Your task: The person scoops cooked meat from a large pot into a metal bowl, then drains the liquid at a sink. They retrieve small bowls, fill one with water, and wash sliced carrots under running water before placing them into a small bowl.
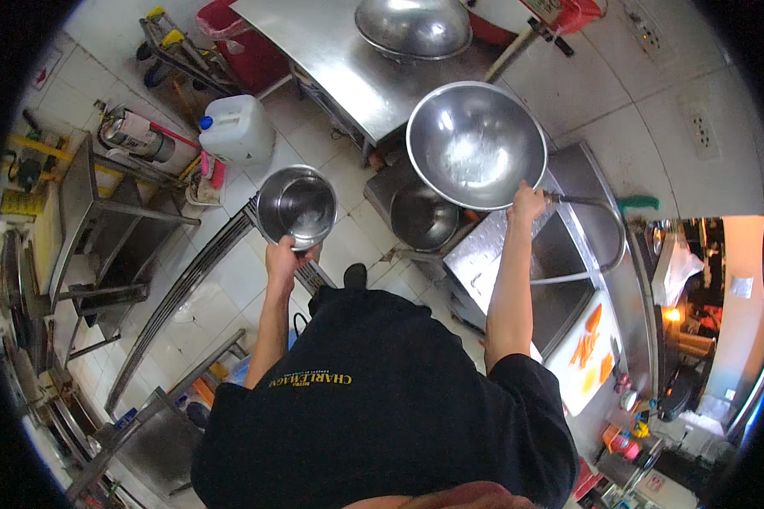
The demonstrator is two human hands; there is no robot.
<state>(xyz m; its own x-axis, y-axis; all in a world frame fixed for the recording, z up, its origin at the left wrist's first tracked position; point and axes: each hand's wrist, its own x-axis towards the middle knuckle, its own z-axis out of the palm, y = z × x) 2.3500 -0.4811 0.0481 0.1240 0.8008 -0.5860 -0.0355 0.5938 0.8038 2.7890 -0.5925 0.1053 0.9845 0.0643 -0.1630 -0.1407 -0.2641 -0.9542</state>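
My left hand (288,259) grips the near rim of a round, deep stainless steel pot (297,207), held over the tiled floor with its mouth facing up. It looks bare inside, apart from reflections. In my right hand (527,202) is the near edge of a large stainless steel mixing bowl (477,145). This bowl is tipped so that its shiny inside faces me, and its far side overlaps the corner of a steel table. Below it, a darker metal bowl (424,216) sits lower down, partly covered by the held bowl.
An upturned steel bowl (414,28) rests on the steel table (331,57). At right, a cutting board (573,382) with cut orange pieces lies beside the sink (557,254). A white jerrycan (237,130), fire extinguisher (141,137) and floor drain grate (184,292) are at left.
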